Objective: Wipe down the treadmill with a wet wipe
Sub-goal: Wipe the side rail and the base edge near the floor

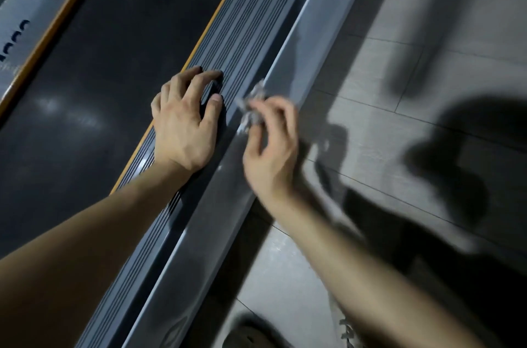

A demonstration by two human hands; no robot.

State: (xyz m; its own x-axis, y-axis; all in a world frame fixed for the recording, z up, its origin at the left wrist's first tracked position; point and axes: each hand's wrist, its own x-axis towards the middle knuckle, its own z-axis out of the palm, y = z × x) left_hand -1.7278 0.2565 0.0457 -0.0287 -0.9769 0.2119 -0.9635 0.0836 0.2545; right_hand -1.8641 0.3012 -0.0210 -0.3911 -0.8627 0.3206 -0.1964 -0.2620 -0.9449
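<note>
Landmark: the ribbed side rail (228, 62) of the treadmill (310, 34), running on a slant from the lower left to the top.
My left hand (185, 122): lies on the rail, palm down, fingers spread and a little bent, fingertips on the ribs. It holds nothing.
My right hand (269, 153): just off the rail's outer side, next to my left hand. Thumb and fingertips are closed together on the wet wipe (252, 103). The hand is blurred.
Wet wipe: crumpled into a small pale wad, at the rail's outer edge where the smooth grey side cover (288, 71) begins. I cannot tell whether it touches the surface.
Belt (128, 48): dark, on the rail's inner side, with an orange strip (222, 5) between it and the rail.
Side cover: follows the rail's outer side, with pale smears near the wipe.
Floor (385, 68): grey tiles beyond the side cover, well out from the rail, crossed by dark shadows (456, 162).
Shoe (251, 330): on the floor by the near end of the rail, partly cut off by the picture's bottom edge.
</note>
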